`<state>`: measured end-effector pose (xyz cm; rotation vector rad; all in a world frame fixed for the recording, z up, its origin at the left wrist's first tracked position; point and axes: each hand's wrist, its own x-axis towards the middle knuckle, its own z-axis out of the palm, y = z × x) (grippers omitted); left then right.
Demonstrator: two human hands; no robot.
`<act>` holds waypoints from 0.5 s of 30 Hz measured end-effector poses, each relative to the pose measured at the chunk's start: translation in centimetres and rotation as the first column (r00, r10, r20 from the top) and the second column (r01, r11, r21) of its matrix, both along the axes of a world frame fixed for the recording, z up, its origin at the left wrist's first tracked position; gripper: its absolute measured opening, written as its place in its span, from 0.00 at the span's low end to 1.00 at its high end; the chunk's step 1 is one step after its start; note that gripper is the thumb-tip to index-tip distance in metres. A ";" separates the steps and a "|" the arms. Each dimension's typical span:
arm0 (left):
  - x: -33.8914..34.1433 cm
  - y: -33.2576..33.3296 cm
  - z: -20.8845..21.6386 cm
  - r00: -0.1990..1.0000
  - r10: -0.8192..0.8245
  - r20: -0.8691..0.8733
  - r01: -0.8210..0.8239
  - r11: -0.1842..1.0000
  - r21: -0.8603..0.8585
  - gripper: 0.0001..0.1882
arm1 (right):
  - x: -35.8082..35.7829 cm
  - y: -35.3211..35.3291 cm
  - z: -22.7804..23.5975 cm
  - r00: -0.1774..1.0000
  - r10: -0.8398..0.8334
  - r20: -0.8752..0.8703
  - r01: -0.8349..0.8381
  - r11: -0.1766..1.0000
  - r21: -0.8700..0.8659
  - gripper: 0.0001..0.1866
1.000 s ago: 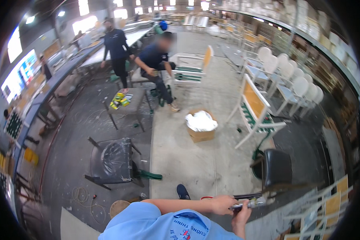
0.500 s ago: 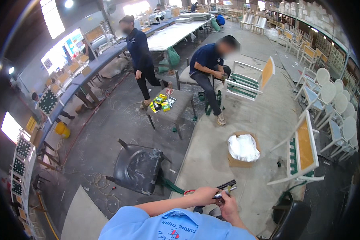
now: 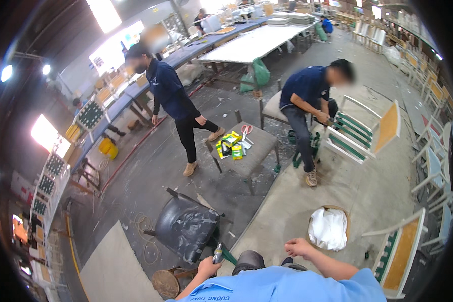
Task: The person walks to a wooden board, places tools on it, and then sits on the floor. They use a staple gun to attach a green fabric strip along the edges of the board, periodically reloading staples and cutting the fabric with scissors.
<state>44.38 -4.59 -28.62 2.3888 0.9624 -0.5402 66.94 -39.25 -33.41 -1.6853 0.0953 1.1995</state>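
Observation:
My left hand (image 3: 208, 265) is at the lower middle, closed around a small dark tool (image 3: 218, 253) with a silvery tip that points up. It is just in front of a black padded chair (image 3: 186, 226) lying tilted on the floor. My right hand (image 3: 299, 247) is held apart to the right with loosely curled fingers and nothing in it. It hovers close to a round basket (image 3: 343, 214) filled with white plastic. My knee in dark trousers (image 3: 250, 259) and my light blue shirt fill the bottom edge.
A low grey table (image 3: 259, 151) carries yellow-green packets and scissors. A seated person (image 3: 307, 100) works on a white chair frame with green straps (image 3: 357, 133). Another person (image 3: 176, 100) stands at the left. A white chair with an orange panel (image 3: 400, 246) stands right; a round stool (image 3: 166, 283) is lower left.
The view has swung left. Both hands were together on the tool; now my left hand holds it alone and my right hand has let go and moved off to the right.

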 end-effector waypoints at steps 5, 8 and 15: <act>-3.1 1.3 -2.5 0.940 0.337 -0.050 -0.340 0.937 -0.075 0.26 | 12.6 4.5 -5.5 0.996 -0.014 0.084 0.020 0.997 -0.070 0.19; -2.8 2.4 -4.4 0.887 0.457 -0.067 -0.462 0.874 -0.151 0.26 | 19.6 6.4 -8.9 0.951 -0.290 0.103 0.300 0.950 -0.089 0.10; -0.5 5.0 -5.2 0.756 0.650 -0.074 -0.645 0.722 -0.249 0.26 | 22.0 14.6 -15.1 0.987 -0.142 -0.069 0.105 0.917 -0.384 0.11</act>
